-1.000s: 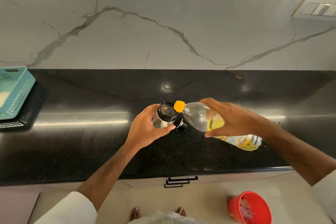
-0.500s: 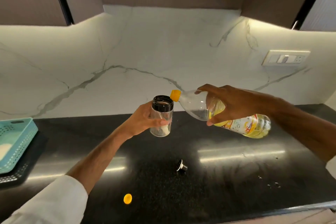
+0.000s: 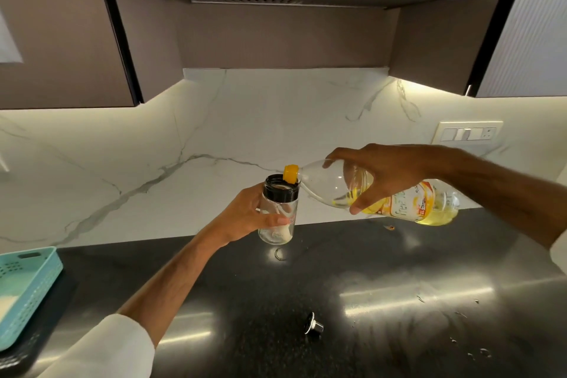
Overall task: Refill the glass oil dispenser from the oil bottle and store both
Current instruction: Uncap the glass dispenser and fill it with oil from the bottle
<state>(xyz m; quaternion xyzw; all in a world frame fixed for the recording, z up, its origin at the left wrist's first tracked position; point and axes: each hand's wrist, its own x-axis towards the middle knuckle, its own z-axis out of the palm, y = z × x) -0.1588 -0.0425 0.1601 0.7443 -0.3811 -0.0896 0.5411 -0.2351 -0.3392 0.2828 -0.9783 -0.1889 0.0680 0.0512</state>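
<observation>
Far to the left of the glass jar (image 3: 278,212), a blue basket (image 3: 29,288) stands on the black desk (image 3: 399,279). Your left hand (image 3: 245,218) holds the jar upright above the desk, the grip closed around its clear body under the black collar. Below the jar and to its right, a small metal stopper (image 3: 313,324) lies on the desk. Just right of the jar, the oil bottle (image 3: 368,190) is tilted, its yellow neck at the jar's open mouth. Your right hand (image 3: 386,172) grips the bottle from above. Yellow oil sits in the bottle's lower side.
</observation>
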